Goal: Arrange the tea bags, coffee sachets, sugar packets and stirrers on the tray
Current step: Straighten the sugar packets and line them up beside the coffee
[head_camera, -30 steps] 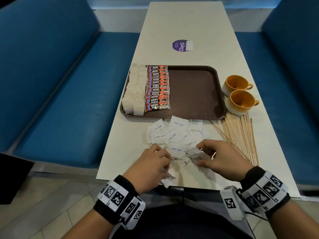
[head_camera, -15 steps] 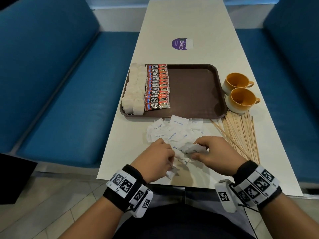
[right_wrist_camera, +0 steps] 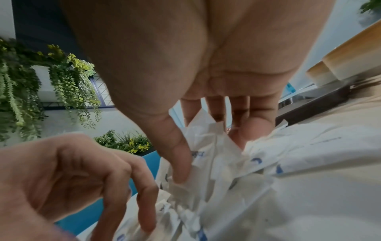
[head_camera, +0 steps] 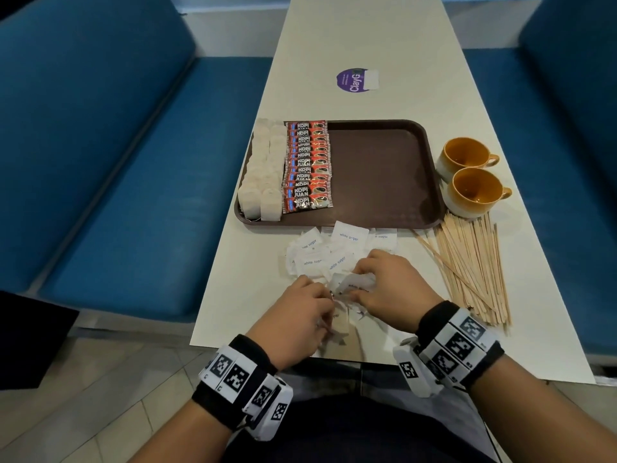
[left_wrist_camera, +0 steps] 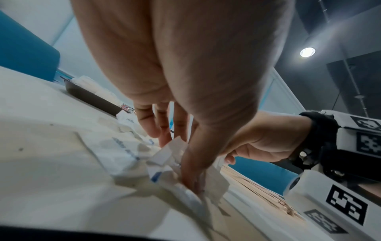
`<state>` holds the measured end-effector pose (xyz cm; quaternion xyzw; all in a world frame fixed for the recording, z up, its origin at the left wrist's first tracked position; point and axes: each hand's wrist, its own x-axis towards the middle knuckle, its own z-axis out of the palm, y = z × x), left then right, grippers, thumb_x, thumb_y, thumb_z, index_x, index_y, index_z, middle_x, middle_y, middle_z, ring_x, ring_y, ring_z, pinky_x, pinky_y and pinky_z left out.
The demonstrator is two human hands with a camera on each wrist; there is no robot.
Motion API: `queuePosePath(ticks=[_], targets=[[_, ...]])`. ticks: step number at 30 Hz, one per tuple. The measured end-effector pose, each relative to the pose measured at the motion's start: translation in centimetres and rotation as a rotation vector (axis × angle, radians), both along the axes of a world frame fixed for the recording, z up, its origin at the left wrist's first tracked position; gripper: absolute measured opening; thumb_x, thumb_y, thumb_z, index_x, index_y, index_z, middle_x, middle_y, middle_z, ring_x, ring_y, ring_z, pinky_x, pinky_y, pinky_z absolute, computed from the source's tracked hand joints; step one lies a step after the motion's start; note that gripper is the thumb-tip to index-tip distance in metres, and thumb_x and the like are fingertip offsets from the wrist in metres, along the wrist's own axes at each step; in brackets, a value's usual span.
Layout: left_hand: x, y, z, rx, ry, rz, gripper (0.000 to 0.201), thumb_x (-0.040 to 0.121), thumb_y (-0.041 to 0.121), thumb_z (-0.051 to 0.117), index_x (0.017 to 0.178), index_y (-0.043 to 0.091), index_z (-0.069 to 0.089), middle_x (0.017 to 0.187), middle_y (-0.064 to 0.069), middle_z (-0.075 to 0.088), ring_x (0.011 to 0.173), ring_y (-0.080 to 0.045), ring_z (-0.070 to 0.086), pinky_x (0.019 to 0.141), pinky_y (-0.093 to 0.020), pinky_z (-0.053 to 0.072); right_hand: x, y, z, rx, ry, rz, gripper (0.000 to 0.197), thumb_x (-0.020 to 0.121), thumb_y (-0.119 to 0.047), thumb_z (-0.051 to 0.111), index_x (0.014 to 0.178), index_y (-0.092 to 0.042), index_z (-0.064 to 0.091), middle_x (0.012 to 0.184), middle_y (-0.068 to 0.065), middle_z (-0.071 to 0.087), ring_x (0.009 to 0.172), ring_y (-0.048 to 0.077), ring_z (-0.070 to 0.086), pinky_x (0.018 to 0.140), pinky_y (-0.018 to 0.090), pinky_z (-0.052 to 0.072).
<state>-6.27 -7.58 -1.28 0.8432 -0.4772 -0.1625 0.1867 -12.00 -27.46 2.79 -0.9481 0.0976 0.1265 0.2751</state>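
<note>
While the brown tray [head_camera: 377,168] sits square in the middle of the long pale table [head_camera: 340,35], its right two thirds lie bare, with open tabletop beyond its far rim and only a narrow strip of table on either side before the edge drops to the blue benches [head_camera: 110,155]. Tea bags [head_camera: 262,175] fill two columns against the tray's left wall, and the red coffee sachets [head_camera: 307,167] overlap in one neat column just beside them. The white sugar packets [head_camera: 322,253], printed "white sugar" in blue, are off the tray, heaped loosely on the table between its near rim and the person. The left hand [head_camera: 300,324] is curled, fingers and thumb pinching a few packets close to the table's near edge; the right hand [head_camera: 392,290], touching the heap from the other side, grips a crumpled cluster of them. Wooden stirrers [head_camera: 474,269] fan out in a loose pile to the right, near the table edge, just in front of two orange cups [head_camera: 470,175] standing beside the tray. From the left wrist view the thumb presses down into folded packets, which the head view hides under the knuckles. Only the right wrist view shows the thumb and fingers [right_wrist_camera: 255,128] closing on upright packets, plus trailing green plants [right_wrist_camera: 31,81] on a wall behind.
</note>
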Motion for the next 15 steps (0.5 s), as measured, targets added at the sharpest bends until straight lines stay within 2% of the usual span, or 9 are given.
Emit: queuePosePath(ticks=[1, 3, 5, 7, 9, 11, 13, 15], targets=[[0.1, -0.1, -0.1, -0.006, 0.006, -0.005, 0.009, 0.082, 0.013, 0.07, 0.088, 0.019, 0.071, 0.108, 0.007, 0.066, 0.11, -0.02, 0.048, 0.095, -0.035, 0.046, 0.0, 0.0, 0.0, 0.001, -0.017, -0.008, 0.012, 0.092, -0.038, 0.071, 0.09, -0.028, 0.067, 0.091, -0.011, 0.052, 0.1, 0.018, 0.055, 0.08, 0.032, 0.042], [0.3, -0.3, -0.1, -0.007, 0.034, -0.019, 0.009, 0.082, 0.012, 0.07, 0.087, 0.019, 0.07, 0.103, 0.007, 0.067, 0.109, -0.019, 0.049, 0.095, -0.034, 0.046, -0.1, -0.3, -0.1, 0.019, 0.001, -0.04, 0.022, 0.089, -0.041, 0.075, 0.076, -0.033, 0.059, 0.082, -0.013, 0.053, 0.093, 0.015, 0.052, 0.074, 0.03, 0.037], [0.2, -0.5, -0.1, -0.009, 0.058, -0.045, 0.008, 0.083, 0.011, 0.071, 0.086, 0.018, 0.07, 0.103, 0.006, 0.067, 0.107, -0.017, 0.05, 0.094, -0.033, 0.045, -0.4, -0.8, -0.3, 0.065, 0.006, -0.095, 0.022, 0.084, -0.039, 0.08, 0.078, -0.028, 0.062, 0.08, -0.012, 0.059, 0.085, 0.013, 0.055, 0.066, 0.025, 0.036], [0.1, -0.6, -0.1, -0.016, 0.079, -0.05, 0.007, 0.085, 0.011, 0.072, 0.085, 0.017, 0.069, 0.113, 0.003, 0.065, 0.11, -0.017, 0.051, 0.095, -0.032, 0.046, -0.7, -1.2, -0.6, 0.118, -0.023, -0.129, 0.018, 0.081, -0.031, 0.082, 0.08, -0.022, 0.067, 0.081, -0.01, 0.064, 0.08, 0.012, 0.057, 0.06, 0.017, 0.036], [-0.1, -0.8, 0.1, -0.012, 0.112, -0.031, 0.004, 0.087, 0.01, 0.07, 0.087, 0.014, 0.07, 0.129, 0.0, 0.056, 0.113, -0.016, 0.054, 0.097, -0.023, 0.044, -0.9, -1.2, -0.7, 0.148, -0.049, -0.138, 0.018, 0.08, -0.029, 0.083, 0.077, -0.024, 0.066, 0.086, -0.008, 0.063, 0.077, 0.011, 0.058, 0.06, 0.016, 0.036], [-0.2, -0.9, 0.3, 0.0, 0.14, -0.027, 0.004, 0.088, 0.009, 0.069, 0.088, 0.012, 0.07, 0.135, -0.003, 0.05, 0.111, -0.018, 0.057, 0.094, -0.017, 0.04, -1.0, -1.1, -0.8, 0.157, -0.062, -0.149, 0.021, 0.078, -0.033, 0.085, 0.077, -0.029, 0.065, 0.093, -0.006, 0.06, 0.079, 0.008, 0.059, 0.064, 0.017, 0.04], [-0.1, -1.0, 0.4, 0.01, 0.131, -0.035, 0.004, 0.088, 0.008, 0.068, 0.087, 0.012, 0.07, 0.132, -0.006, 0.051, 0.112, -0.02, 0.056, 0.095, -0.018, 0.039, -1.0, -1.1, -1.0, 0.17, -0.051, -0.169, 0.019, 0.077, -0.035, 0.086, 0.079, -0.028, 0.068, 0.093, -0.008, 0.063, 0.08, 0.009, 0.062, 0.065, 0.019, 0.043], [0.0, -1.1, 0.5, 0.012, 0.096, -0.041, 0.005, 0.085, 0.008, 0.069, 0.086, 0.013, 0.07, 0.121, -0.006, 0.058, 0.111, -0.024, 0.054, 0.098, -0.026, 0.043, -0.9, -1.0, -1.1, 0.212, -0.037, -0.193, 0.017, 0.077, -0.029, 0.086, 0.08, -0.024, 0.071, 0.084, -0.009, 0.069, 0.077, 0.009, 0.064, 0.06, 0.015, 0.041]])
